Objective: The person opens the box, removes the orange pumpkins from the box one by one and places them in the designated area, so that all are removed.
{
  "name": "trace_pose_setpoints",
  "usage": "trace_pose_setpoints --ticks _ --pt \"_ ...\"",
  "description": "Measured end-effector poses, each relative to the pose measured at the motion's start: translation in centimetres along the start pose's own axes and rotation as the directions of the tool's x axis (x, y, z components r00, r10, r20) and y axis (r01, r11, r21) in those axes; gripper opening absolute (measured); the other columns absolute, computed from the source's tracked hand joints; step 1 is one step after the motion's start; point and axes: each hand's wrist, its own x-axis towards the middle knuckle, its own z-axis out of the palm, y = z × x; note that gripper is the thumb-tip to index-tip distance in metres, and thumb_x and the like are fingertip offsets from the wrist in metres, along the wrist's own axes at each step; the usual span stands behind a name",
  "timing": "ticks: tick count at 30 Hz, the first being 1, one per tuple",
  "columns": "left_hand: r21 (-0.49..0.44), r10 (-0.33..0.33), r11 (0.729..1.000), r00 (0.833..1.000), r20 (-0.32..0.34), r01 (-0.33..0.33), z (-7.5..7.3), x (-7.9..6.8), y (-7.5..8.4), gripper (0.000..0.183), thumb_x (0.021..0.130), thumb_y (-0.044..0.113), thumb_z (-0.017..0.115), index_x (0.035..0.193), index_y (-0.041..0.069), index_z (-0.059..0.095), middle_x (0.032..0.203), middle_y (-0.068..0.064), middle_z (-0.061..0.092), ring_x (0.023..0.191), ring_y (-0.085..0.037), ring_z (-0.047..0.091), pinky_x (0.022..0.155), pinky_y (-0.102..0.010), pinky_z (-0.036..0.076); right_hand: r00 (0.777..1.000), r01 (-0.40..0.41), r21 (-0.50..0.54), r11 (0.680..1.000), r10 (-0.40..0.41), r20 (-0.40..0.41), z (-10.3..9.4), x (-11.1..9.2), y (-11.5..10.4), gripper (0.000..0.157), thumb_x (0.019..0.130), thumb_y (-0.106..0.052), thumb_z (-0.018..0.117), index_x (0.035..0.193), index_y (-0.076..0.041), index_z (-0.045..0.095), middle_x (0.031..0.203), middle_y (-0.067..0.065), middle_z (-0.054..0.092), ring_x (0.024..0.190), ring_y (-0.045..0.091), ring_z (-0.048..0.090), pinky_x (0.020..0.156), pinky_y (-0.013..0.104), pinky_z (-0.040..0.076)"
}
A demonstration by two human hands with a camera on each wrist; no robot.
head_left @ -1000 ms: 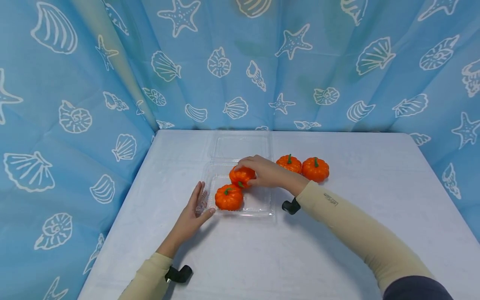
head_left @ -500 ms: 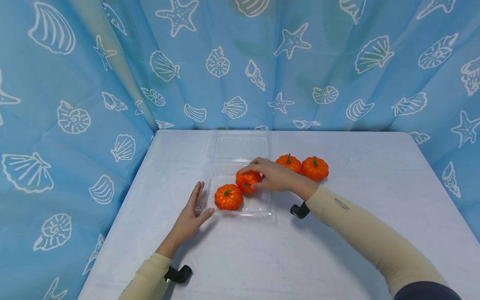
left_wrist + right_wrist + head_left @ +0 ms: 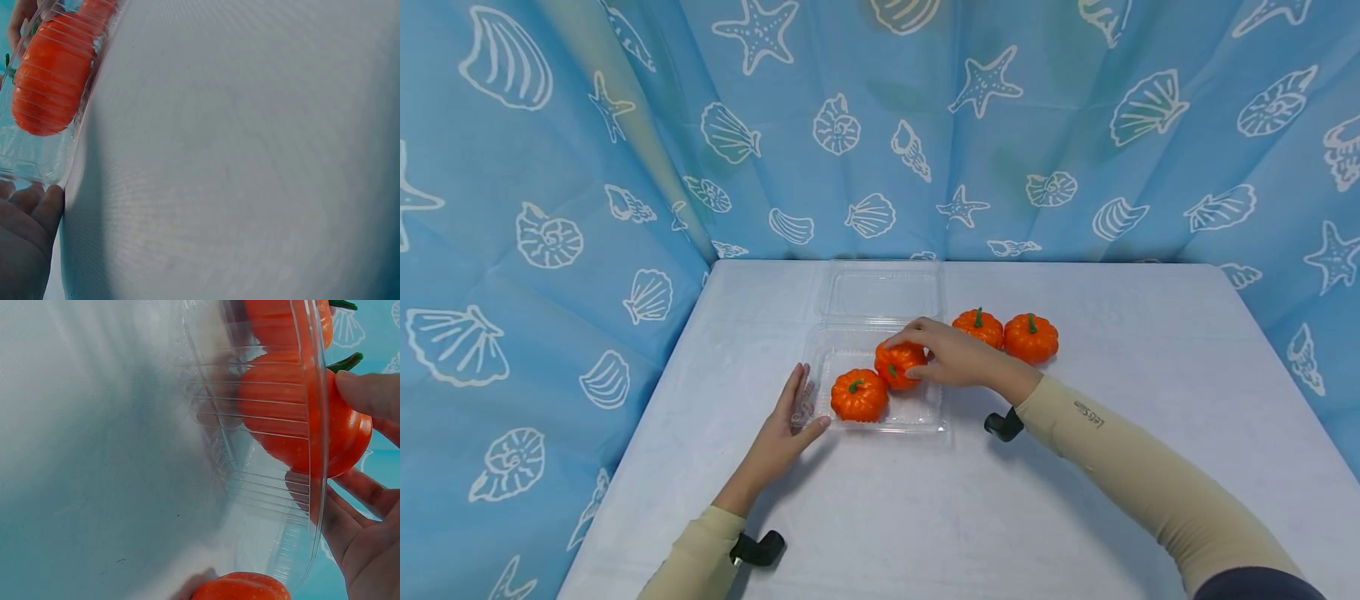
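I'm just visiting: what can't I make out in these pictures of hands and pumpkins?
Head view: part of the held pumpkin, behind the right hand.
Head view: the lower edge of the nearest loose pumpkin, behind that hand.
Left wrist view: part of the left hand, cut off by picture edges.
Right wrist view: the lowest pumpkin's underside, below the frame.

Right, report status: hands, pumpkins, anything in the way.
Right hand gripping pumpkin inside clear container. Left hand at container's left side. Second pumpkin close beside the gripped one. Lid open, out of the way.
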Motion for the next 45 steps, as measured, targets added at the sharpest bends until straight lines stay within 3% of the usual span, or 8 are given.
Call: trace_pose_setpoints --ticks 18,34,45 --pt "-0.026 0.024 0.999 1.0 0.006 -0.024 0.0 -0.2 0.2 0.095 0.097 0.026 0.071 0.165 0.018 0.006 0.17 0.0 0.015 0.154 -0.031 0.019 0.114 -0.062 0.033 0.996 -0.028 0.143 0.989 0.04 -0.076 -0.2 -0.6 0.3 0.047 0.092 -0.023 0.077 0.137 -0.028 0.063 0.138 0.002 0.054 0.115 0.018 0.057 0.09 0.033 0.058" --pt "-0.03 0.023 0.999 1.0 0.003 -0.023 0.0 -0.2 0.2 0.094 0.097 0.026 0.071 0.165 0.019 0.006 0.17 0.003 0.013 0.154 -0.03 0.018 0.113 -0.063 0.033 0.982 -0.017 0.246 0.969 0.062 -0.176 -1.3 -2.6 0.9 0.05 0.091 -0.028 0.079 0.138 -0.024 0.061 0.136 0.0 0.057 0.11 0.02 0.058 0.087 0.032 0.058" --pt "-0.028 0.024 0.999 1.0 0.003 -0.024 0.1 -0.1 0.3 0.095 0.097 0.025 0.071 0.165 0.018 0.006 0.17 0.001 0.014 0.155 -0.03 0.017 0.115 -0.063 0.03 0.974 -0.001 0.288 0.958 0.066 -0.217 -1.9 -4.5 2.2 0.051 0.092 -0.036 0.077 0.14 -0.028 0.059 0.142 -0.003 0.055 0.122 0.025 0.057 0.095 0.04 0.057"
